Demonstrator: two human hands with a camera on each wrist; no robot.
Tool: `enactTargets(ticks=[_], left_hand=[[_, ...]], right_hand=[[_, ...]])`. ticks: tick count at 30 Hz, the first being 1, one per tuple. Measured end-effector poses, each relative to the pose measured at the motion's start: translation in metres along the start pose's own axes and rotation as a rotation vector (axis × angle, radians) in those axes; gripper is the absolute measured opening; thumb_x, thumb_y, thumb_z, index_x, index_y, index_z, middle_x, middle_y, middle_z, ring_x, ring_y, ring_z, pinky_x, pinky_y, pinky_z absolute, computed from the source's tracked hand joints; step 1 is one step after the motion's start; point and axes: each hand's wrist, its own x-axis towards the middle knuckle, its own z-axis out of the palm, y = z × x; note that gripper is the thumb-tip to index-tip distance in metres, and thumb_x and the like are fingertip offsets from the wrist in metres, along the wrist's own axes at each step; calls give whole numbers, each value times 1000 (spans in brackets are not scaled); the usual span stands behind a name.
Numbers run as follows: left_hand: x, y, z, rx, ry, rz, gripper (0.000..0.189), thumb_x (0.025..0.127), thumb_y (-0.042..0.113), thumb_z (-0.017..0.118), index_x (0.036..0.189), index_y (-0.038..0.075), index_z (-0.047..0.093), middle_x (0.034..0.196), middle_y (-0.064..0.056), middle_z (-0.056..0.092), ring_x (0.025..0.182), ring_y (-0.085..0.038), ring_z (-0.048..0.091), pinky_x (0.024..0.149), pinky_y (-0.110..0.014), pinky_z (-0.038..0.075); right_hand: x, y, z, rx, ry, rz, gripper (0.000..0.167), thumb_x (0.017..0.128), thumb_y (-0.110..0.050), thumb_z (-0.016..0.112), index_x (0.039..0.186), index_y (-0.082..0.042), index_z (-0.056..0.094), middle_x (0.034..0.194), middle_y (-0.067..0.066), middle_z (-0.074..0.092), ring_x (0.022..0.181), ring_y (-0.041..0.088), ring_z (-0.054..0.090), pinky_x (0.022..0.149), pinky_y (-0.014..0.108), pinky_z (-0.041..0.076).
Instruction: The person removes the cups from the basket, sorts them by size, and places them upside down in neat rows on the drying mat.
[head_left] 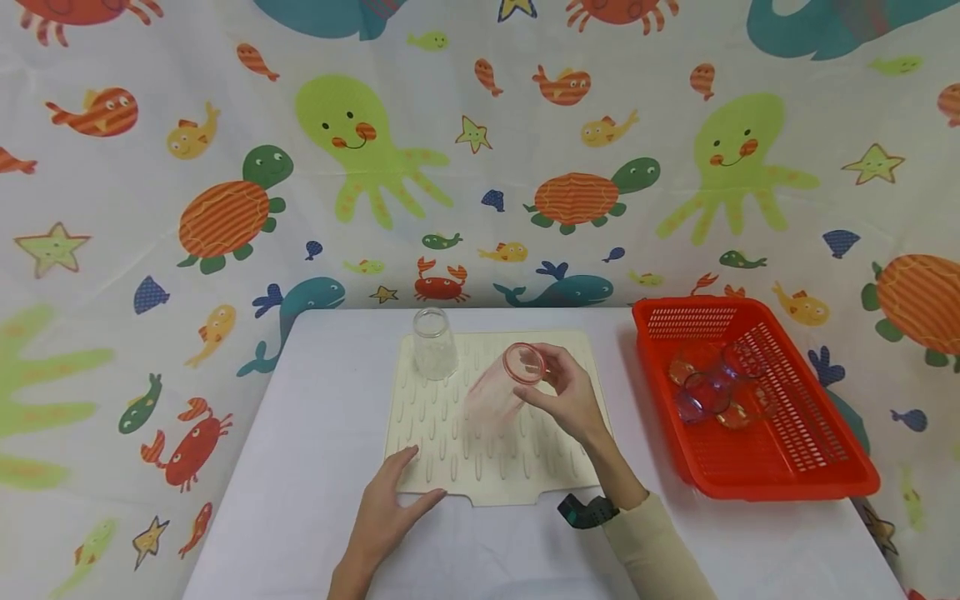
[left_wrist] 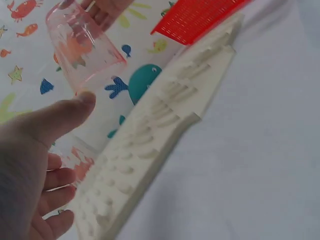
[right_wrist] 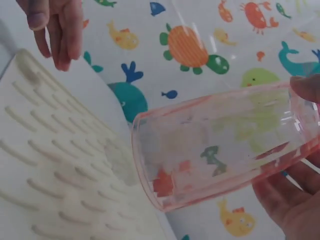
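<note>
Pink glass: I have this tinted tumbler (right_wrist: 225,150) up off the mat (head_left: 502,493), tilted, its narrower end in my grip and its wider rim turned down toward the ridges; curtain shows in the gap beneath it.
My right hand (head_left: 562,392): fingers pinching that glass near its narrow end, thumb on one side, the others round the opposite side.
My left hand (head_left: 386,504): fingers loosely spread, thumb held away from them, nothing in them; it hovers by the mat's near left corner, apart from the glass.
Mat: cream, covered in raised ridges, lying flat on the white tabletop (head_left: 315,417).
Clear glass (head_left: 435,354): standing upside down at the mat's far left corner.
Red basket (head_left: 780,485): on the tabletop to the right of the mat, with several tinted glasses (head_left: 702,398) lying together toward its left side.
My right wrist: a dark band (head_left: 587,511) just below the beige sleeve's (head_left: 656,542) cuff.
Backdrop: a white curtain (head_left: 480,208) printed with turtles, octopuses, crabs and fish.
</note>
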Motion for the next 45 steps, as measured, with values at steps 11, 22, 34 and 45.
enactTargets(ticks=[11, 22, 34, 45], left_hand=[[-11, -33, 8, 139, 75, -35, 85, 75, 39, 88, 140, -3, 53, 151, -18, 50, 144, -39, 42, 121, -47, 32], [-13, -47, 7, 226, 37, -90, 100, 77, 49, 83, 147, -9, 41, 157, -24, 39, 148, -41, 34, 132, -42, 15], [-11, -44, 6, 261, -14, -105, 99, 79, 49, 80, 148, -9, 39, 158, -24, 37, 150, -41, 30, 130, -50, 17], [-13, -45, 7, 224, -21, -138, 103, 78, 48, 82, 150, -8, 35, 160, -23, 33, 152, -41, 26, 131, -47, 14]], right_hand=[[27, 16, 4, -159, 48, 57, 66, 80, -19, 86, 138, -12, 54, 136, 10, 62, 124, 28, 60, 110, 43, 54], [44, 31, 14, -224, 109, 111, 70, 82, -31, 85, 141, -13, 52, 140, 7, 60, 129, 28, 57, 113, 46, 51], [59, 49, 21, -263, 108, 144, 71, 83, -33, 83, 142, -11, 50, 141, 10, 59, 132, 29, 55, 113, 46, 50], [69, 58, 24, -255, 87, 158, 69, 82, -31, 84, 140, -10, 52, 138, 11, 60, 131, 30, 56, 113, 45, 50]])
